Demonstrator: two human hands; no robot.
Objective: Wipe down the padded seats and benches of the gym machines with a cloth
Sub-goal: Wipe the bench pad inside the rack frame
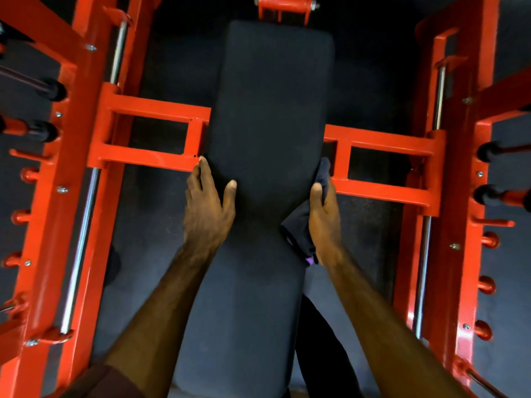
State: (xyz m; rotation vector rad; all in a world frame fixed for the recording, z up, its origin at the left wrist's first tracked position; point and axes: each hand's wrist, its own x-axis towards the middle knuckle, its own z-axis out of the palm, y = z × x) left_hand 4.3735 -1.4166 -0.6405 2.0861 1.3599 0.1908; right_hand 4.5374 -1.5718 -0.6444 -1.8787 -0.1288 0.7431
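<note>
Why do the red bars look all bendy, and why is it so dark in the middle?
Head view: the wide-angle lens bows the red frame outward at the edges; the black bench pad and dark floor soak up light, so the dark cloth in the right hand barely stands out; the left hand is slightly soft; the chrome rods glint.

This is a gym. A long black padded bench (270,116) runs between the two sides of a red steel frame (86,139), with chrome guide rods (82,239), rows of red pegs (488,285) and black-capped bar ends (54,89) out beyond the fingers on both sides, over dark rubber floor (149,254).
</note>
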